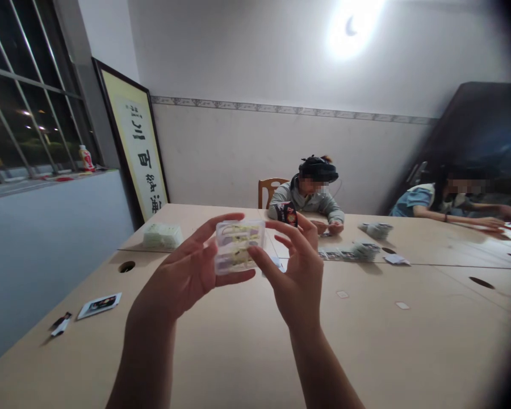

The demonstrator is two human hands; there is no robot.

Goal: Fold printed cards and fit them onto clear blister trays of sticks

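Note:
My left hand [187, 272] grips the left side of a small clear plastic box [241, 245], fingers along its top and bottom edges. Pale yellowish pieces, too blurred to name, show inside it. From the right, my right hand [298, 267] also holds the box, its thumb across the front and a finger at the top right corner. The box is raised above the table, and its lid looks closed. A dark printed packet [287, 215] appears just behind my right fingers; whether they touch it I cannot tell.
On the pale table [221, 352] lie a stack of clear boxes [162, 235], a flat packet [99, 305], a torn scrap [61, 325], small cards [402, 305] and piled packets [366, 251]. Cable holes [126, 266] pierce the tabletop. Two people [309, 190] sit at the far side.

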